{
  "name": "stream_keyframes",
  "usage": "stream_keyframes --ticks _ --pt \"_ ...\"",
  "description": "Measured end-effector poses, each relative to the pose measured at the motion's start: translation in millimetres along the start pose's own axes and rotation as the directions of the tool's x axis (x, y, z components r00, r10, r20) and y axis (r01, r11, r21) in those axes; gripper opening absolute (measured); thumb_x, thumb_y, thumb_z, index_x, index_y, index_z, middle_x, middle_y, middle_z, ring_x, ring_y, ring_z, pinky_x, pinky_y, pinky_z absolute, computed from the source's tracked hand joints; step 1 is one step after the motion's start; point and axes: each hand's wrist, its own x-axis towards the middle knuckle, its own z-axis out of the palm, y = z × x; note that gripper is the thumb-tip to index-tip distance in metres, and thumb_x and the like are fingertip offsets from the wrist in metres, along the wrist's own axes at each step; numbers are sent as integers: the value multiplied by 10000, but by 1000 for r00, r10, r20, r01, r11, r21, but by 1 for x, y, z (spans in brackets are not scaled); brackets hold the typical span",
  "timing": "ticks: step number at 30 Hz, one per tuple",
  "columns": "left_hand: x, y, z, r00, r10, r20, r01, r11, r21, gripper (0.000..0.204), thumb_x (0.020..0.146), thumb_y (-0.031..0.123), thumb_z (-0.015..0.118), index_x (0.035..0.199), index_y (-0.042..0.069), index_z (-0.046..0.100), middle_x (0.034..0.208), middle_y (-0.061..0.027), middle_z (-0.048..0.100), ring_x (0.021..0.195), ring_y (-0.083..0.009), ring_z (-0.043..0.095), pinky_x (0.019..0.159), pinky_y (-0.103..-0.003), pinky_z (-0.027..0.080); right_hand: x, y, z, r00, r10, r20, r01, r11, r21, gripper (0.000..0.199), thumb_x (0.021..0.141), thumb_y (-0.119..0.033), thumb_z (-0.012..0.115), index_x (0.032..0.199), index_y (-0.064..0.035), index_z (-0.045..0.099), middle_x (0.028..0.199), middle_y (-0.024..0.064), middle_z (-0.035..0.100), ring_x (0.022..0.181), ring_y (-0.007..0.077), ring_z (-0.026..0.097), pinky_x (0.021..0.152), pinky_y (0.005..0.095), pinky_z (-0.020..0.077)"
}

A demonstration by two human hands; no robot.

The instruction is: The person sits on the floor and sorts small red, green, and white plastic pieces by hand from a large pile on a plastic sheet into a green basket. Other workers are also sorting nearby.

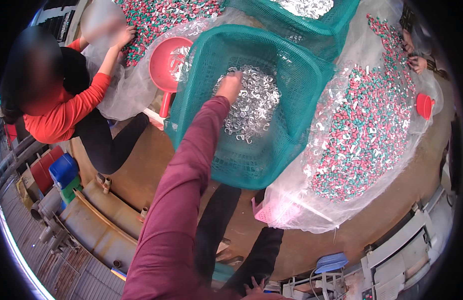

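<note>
My left hand (230, 87) reaches in a maroon sleeve into a large green mesh-lined basket (291, 112). It hovers at or touches the upper left of a heap of small white, hook-shaped plastic pieces (251, 102). Its fingers are curled closed, and what they hold, if anything, is hidden. Low in the picture, my right hand (254, 287) lies against my dark trouser leg with its fingers apart, holding nothing visible. A red long-handled scoop (164, 67) containing more white pieces sits by the basket's left side.
Red, green and white pieces (364, 130) cover a translucent mesh sheet on the right, beside a red scoop (424, 106). Another green basket (336, 25) stands behind. A person in red (66, 112) works at the left; another person's hands (416, 64) show far right.
</note>
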Motion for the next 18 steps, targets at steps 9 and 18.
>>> stream_keyframes --ticks 9,18 --pt "-144 205 -195 917 -140 -372 -179 689 -702 237 782 -82 683 1004 -52 605 899 -81 643 798 -106 618 681 -215 507 -55 -41 -51 970 -208 -123 213 977 23 410 709 -241 737 1111 -216 660 1398 193 362 1248 444 358 986 598 333" --pt "-164 382 -175 844 353 -403 -536 564 -628 358 749 -62 650 1092 -8 564 1104 -215 590 1032 -339 587 866 -460 471 -60 -43 -87 778 -465 -422 548 831 95 122 830 -187 598 891 -82 578 783 197 631 790 398 612 733 472 485"
